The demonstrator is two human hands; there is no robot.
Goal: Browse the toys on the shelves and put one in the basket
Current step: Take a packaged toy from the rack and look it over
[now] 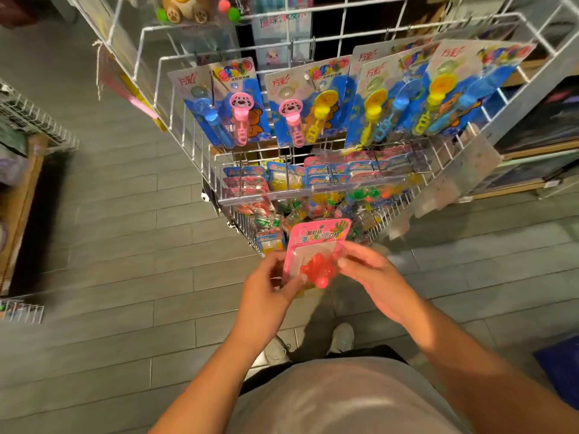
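I hold a pink blister pack (316, 242) with a red knobbly toy (316, 270) under clear plastic, just in front of the white wire toy rack (238, 170). My left hand (269, 283) pinches the pack's lower left edge, thumb on its front. My right hand (372, 277) grips the right side, fingers curled over the blister. Blue-backed bubble-wand packs (300, 104) hang on the rack's upper hooks; small coloured packs (313, 202) fill the lower tiers. No basket is in view.
A grey plank floor (125, 245) lies all around. A wooden shelf with a wire basket (34, 126) stands at the left edge, dark shelving (532, 151) at the right. My shoes (313, 343) stand close to the rack's foot. A blue object (560, 368) sits low right.
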